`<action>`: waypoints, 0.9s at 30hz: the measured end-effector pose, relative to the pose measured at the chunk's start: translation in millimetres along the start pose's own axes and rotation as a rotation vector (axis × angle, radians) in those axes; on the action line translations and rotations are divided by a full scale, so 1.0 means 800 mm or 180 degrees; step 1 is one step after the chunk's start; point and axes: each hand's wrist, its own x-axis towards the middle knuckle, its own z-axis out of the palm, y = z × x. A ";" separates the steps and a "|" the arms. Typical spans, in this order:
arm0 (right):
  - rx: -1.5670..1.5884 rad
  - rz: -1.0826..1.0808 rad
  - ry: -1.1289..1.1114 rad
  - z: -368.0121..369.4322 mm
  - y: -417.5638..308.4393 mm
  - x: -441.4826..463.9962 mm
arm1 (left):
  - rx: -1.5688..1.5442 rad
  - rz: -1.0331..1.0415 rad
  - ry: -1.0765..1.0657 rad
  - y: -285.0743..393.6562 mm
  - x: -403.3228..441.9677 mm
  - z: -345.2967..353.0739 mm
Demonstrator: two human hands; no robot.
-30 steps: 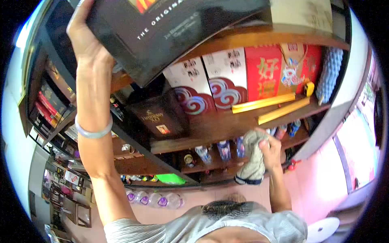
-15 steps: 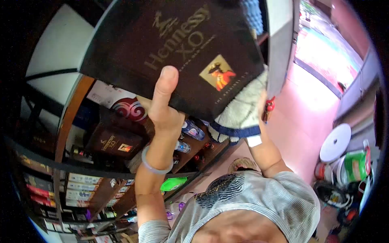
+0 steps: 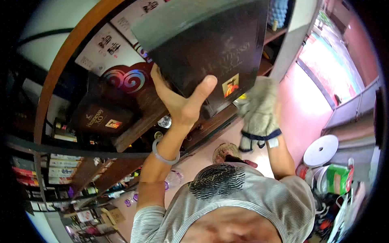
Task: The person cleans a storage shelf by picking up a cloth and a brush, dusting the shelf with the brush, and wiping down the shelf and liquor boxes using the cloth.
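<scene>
My left hand (image 3: 188,101), with a pale bangle on its wrist, grips a dark Hennessy X.O box (image 3: 206,52) by its lower left edge, thumb on the lettered front. The box is tilted in front of the shelf, and a greyish film shows on its top. Below and right of the box, my right hand (image 3: 278,111) holds grey-white knitted gloves (image 3: 259,103) with dark blue cuffs. The gloves cover most of that hand's fingers and are apart from the box.
On the shelf (image 3: 148,111) stand another Hennessy box (image 3: 97,117) and a white carton (image 3: 101,52) with a red swirl. Lower shelves hold stacked cartons (image 3: 65,170). A white disc (image 3: 321,150) and a green-labelled tub (image 3: 336,178) stand at the right, near a bright doorway.
The box has moved right and turned more upright. My right hand and the gloves have come away from its lower edge, downward. The view has shifted toward the shelf.
</scene>
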 end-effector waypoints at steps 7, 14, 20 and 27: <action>-0.3150 -0.4174 -0.0206 0.090 -0.052 0.042 | 0.0121 -0.0396 0.0120 -0.012 -0.014 -0.009; -0.3828 -0.5460 -0.1390 0.103 0.017 0.041 | 0.0945 0.0130 0.0183 -0.012 -0.024 -0.056; -0.3241 -0.5160 -0.1911 0.139 0.064 0.027 | 0.0953 -0.0045 0.0860 -0.017 -0.072 -0.120; -0.2580 -0.5157 -0.2277 0.177 0.118 0.070 | 0.0940 0.0198 0.1249 -0.032 -0.041 -0.143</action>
